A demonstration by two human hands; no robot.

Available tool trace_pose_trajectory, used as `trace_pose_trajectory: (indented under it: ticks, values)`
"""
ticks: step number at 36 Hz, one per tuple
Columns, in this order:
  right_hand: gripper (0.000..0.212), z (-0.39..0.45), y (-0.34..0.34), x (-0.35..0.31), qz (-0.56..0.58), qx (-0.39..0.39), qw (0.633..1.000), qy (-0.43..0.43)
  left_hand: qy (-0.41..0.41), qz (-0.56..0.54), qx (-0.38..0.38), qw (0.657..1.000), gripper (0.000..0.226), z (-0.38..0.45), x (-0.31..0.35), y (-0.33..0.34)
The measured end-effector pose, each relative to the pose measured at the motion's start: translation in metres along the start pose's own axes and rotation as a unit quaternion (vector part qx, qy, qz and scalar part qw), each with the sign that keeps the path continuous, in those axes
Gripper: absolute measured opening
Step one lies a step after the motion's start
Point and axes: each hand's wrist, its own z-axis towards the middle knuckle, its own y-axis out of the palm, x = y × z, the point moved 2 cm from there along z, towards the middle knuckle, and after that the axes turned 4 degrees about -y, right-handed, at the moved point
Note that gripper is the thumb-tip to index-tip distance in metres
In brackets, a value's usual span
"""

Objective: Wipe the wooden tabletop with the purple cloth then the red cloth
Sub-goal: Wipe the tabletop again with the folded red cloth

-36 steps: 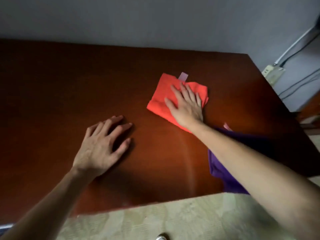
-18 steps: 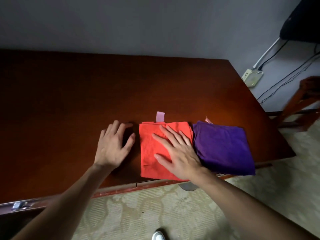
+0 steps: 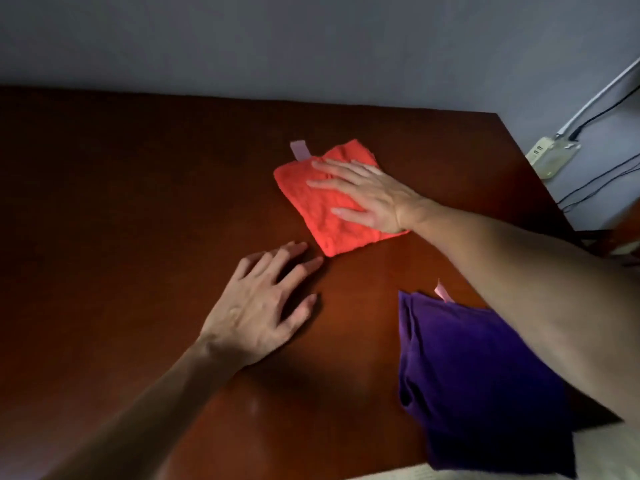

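The folded red cloth [image 3: 322,216] with a pale pink tag lies on the dark wooden tabletop [image 3: 138,209], right of centre. My right hand [image 3: 367,194] presses flat on top of it, fingers spread and pointing left. My left hand [image 3: 263,306] rests palm down on the bare wood just in front of the cloth's near corner, holding nothing. The folded purple cloth [image 3: 478,382] lies at the near right edge of the table, partly under my right forearm and hanging a little over the edge.
A grey wall stands behind the table. A power strip [image 3: 550,155] with cables hangs on the wall at right. Pale patterned floor [image 3: 433,474] shows below the table's front edge. Part of a wooden chair [image 3: 623,237] is at far right.
My right hand has pushed the red cloth from the near edge beside the purple cloth out toward the middle and back of the table. My left hand stays flat on the wood.
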Motion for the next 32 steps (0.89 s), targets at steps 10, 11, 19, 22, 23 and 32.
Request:
trace_pose_trajectory:
  ticks: [10, 11, 19, 22, 23, 32]
  values:
    - [0.065, 0.047, -0.017, 0.110, -0.005, 0.000, 1.000, -0.001, -0.021, -0.004, -0.039, 0.999, 0.056, 0.002, -0.001, 0.000]
    - [0.065, 0.049, -0.018, 0.116, -0.005, -0.001, 1.000, -0.003, -0.022, -0.004, -0.039, 0.999, 0.056, 0.002, -0.001, 0.000]
    - [0.071, 0.044, -0.016, 0.127, 0.044, 0.036, 0.995, 0.083, -0.030, 0.005, -0.046, 0.998, 0.055, 0.002, 0.000, -0.003]
    - [0.075, 0.033, -0.011, 0.120, 0.066, 0.074, 0.980, 0.170, -0.031, 0.009, -0.043, 0.999, 0.055, 0.002, 0.000, -0.002]
    - [0.072, 0.028, -0.009, 0.117, 0.070, 0.086, 0.972, 0.205, -0.031, 0.010, -0.041, 0.999, 0.055, 0.002, 0.000, -0.002]
    - [0.068, -0.070, 0.008, 0.039, 0.069, 0.118, 0.932, 0.337, -0.037, 0.024, -0.030, 0.999, 0.055, -0.001, 0.003, -0.002]
